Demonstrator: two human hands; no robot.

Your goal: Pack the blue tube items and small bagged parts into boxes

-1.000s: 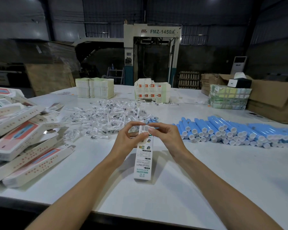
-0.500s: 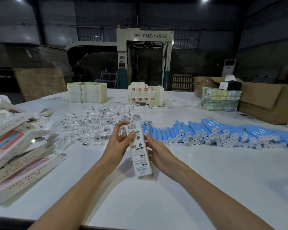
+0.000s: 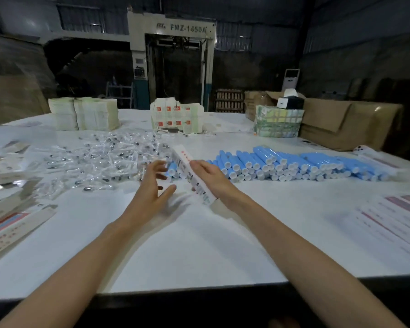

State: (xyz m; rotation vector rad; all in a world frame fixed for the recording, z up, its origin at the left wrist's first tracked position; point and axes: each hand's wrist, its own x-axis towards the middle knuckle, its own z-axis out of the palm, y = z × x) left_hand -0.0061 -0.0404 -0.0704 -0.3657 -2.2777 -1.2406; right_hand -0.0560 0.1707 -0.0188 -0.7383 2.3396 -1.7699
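Note:
A long white printed box (image 3: 191, 176) is tilted over the table, its far end pointing up and left. My right hand (image 3: 211, 179) grips it along its right side. My left hand (image 3: 152, 185) hovers just left of the box with fingers spread, apart from it and holding nothing. Behind the hands, a long pile of blue tubes (image 3: 282, 165) with white caps stretches to the right. The small clear bagged parts (image 3: 104, 158) lie heaped at the left centre.
Flat unfolded boxes (image 3: 12, 218) lie at the left edge, and printed sheets (image 3: 398, 223) at the right. Stacks of white cartons (image 3: 83, 116), a red-marked box stack (image 3: 176, 118) and a brown cardboard box (image 3: 348, 124) stand at the table's far side.
My left hand has let go of the white box and opened. The right hand now holds the box alone, tilted and moved to the right. The view has shifted right.

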